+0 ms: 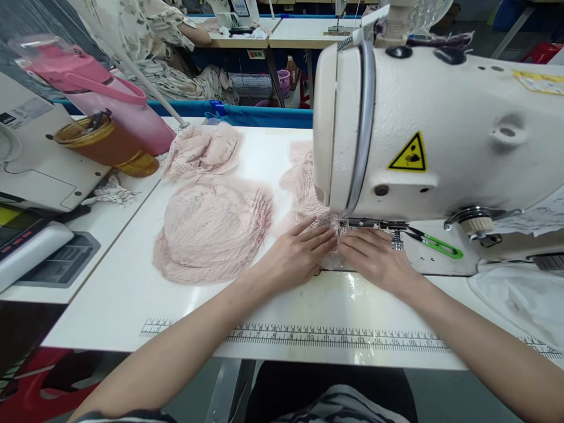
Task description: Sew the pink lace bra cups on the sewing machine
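Pale pink lace fabric (308, 191) lies under the head of a white sewing machine (449, 135), running to the needle area. My left hand (304, 249) rests flat on this lace just left of the presser foot, its fingers stretched out. On the right side of the needle, my right hand (374, 255) presses the fabric edge down, with its fingertips partly hidden beneath the machine's foot parts. A round stack of pink lace pieces (211, 229) sits on the table to the left, and a crumpled pink piece (205, 147) lies behind it.
Green thread snips (440, 244) lie on the machine bed at right. A pink bottle (118, 106) and brown cup (106, 144) stand at left. White cloth (524, 294) lies far right. A ruler strip (308, 336) lines the front edge. Another person's arm (196, 34) shows behind.
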{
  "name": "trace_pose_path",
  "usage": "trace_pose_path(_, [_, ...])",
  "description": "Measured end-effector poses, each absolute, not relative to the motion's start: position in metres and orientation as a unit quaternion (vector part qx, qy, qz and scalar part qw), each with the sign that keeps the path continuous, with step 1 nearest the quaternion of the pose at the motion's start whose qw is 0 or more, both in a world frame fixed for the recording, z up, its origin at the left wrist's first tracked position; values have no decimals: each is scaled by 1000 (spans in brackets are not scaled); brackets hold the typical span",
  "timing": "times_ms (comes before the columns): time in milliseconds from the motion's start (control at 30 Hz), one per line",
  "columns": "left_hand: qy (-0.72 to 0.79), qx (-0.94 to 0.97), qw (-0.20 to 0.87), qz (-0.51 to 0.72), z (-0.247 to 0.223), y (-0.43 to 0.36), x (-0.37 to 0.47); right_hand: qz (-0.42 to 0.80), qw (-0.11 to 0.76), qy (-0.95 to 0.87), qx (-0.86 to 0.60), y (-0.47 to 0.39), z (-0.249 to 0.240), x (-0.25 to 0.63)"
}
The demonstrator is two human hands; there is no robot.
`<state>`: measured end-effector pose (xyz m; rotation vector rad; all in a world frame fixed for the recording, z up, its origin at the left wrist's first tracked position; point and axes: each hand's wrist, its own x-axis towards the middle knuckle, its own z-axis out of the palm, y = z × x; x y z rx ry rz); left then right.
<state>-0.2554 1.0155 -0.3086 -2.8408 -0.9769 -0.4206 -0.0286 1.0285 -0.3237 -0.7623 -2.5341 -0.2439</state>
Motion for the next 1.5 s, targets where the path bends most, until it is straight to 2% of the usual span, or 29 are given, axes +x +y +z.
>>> trace_pose_path(667, [-349, -925, 65, -136, -311, 1015, -255, -113, 275, -922, -247, 1028, -330, -32])
trace_pose_path(1500, [-389, -900, 139, -138, -308, 1004, -237, -113, 254, -912, -302, 1029, -319, -29])
